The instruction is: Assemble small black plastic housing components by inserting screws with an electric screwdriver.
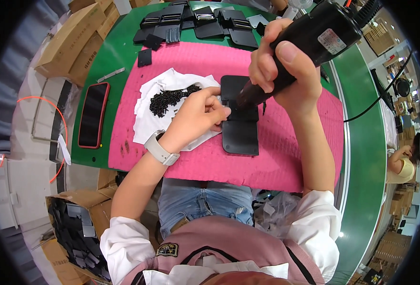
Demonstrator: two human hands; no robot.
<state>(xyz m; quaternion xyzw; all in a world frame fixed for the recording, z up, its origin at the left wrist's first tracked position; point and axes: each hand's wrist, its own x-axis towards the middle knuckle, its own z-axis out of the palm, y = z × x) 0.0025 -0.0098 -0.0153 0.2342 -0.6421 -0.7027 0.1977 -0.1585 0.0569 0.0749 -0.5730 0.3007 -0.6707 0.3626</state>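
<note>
My right hand (293,71) is wrapped round a black electric screwdriver (314,40), which slants down to the left. Its tip end meets the middle of a black bracket with two flat plates (240,138); the exact contact point is hidden. My left hand (195,116) is closed at the bracket's left edge, thumb and fingertips pinched together; what sits between them is too small to make out. Beside and partly behind this hand, a pile of small black screws (165,102) lies on a white cloth (143,124).
A pink foam mat (286,156) covers part of the green table (119,47). Several black brackets (210,29) lie at the far edge. A red-cased phone (94,116) rests at the left. A carton of dark parts (74,230) stands lower left; a black cable (378,97) hangs at the right.
</note>
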